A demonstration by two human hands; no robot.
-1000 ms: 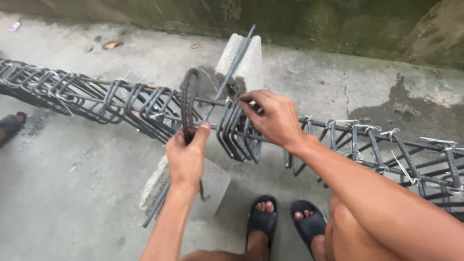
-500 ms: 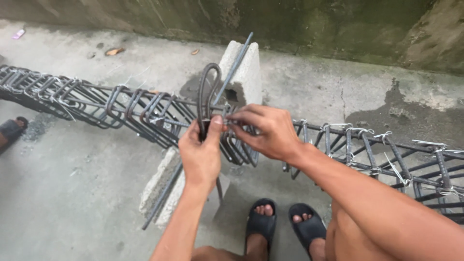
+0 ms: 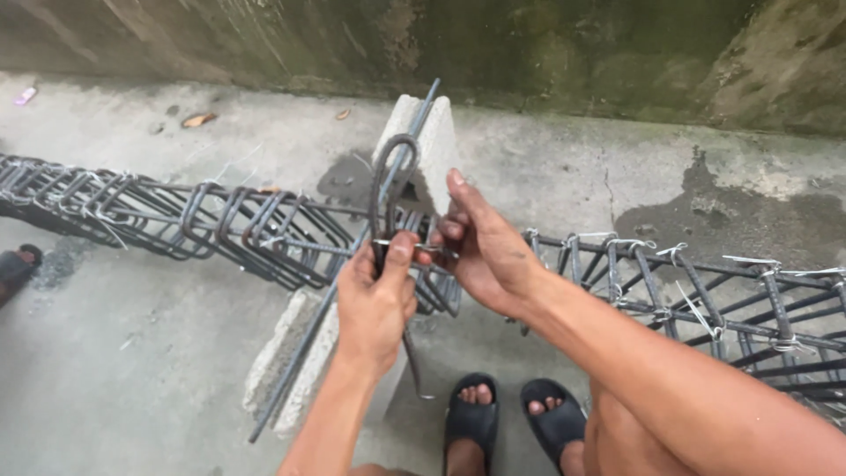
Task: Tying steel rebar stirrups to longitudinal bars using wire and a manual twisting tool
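The left hand (image 3: 377,300) is closed in a fist round the lower part of a bent steel stirrup (image 3: 388,189), a dark loop of bar standing upright with its rounded top above the fist; the thumb lies up against the loop's near leg; the right hand (image 3: 483,251) is beside it, the two hands close together and almost touching, its fingers half open and its fingertips (image 3: 438,238) pinching a thin tie wire (image 3: 414,248) that runs across between both hands at the stirrup; whether the wire is already wound round the bar I cannot tell; the stirrup sits on a long rebar cage (image 3: 264,234) that stretches from the left edge of the view to the right edge, its stirrups leaning close together on the left and spaced out and tied with pale wire on the right; the cage rests on a grey concrete block (image 3: 432,145) standing on the concrete floor (image 3: 141,370); a single long bar (image 3: 300,361) slants from the lower left up past the block; below the hands are two feet in black sandals (image 3: 515,423); a stained wall (image 3: 529,53) runs behind
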